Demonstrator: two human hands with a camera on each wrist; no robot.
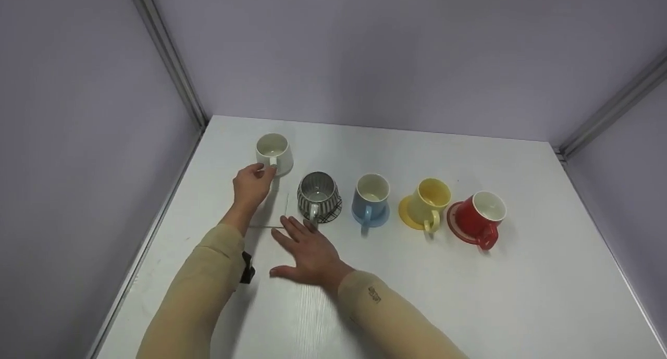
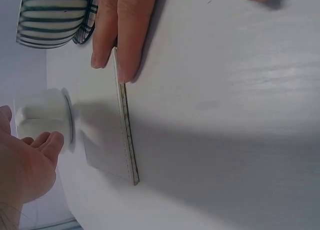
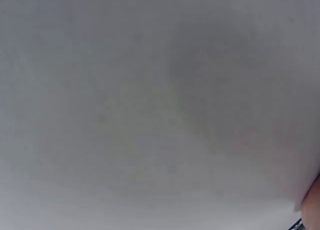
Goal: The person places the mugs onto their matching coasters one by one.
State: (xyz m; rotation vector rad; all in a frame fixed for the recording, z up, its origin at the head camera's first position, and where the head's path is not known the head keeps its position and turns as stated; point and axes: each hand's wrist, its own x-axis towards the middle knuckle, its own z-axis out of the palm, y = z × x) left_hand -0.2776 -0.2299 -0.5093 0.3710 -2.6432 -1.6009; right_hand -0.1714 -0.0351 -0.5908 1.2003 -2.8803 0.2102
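At the back left, my left hand (image 1: 254, 184) pinches the handle of a white mug (image 1: 282, 162), which stands upright. My right hand (image 1: 312, 255) lies spread with straight fingers over the table, its fingertips at the near edge of a thin white square coaster (image 2: 102, 140). Close beyond those fingertips is a grey striped mug (image 1: 324, 201) on a dark checked coaster (image 1: 333, 213). Mostly blurred white tabletop fills the right wrist view, with a bit of the right hand in its lower right corner.
Rightward in a row stand a blue mug (image 1: 371, 197) on a blue coaster (image 1: 381, 217), a yellow mug (image 1: 424, 205) on a yellow coaster (image 1: 406, 213), and a red mug (image 1: 474, 218) on a red coaster (image 1: 456, 228). Walls enclose the white table (image 1: 521, 307) at back and sides.
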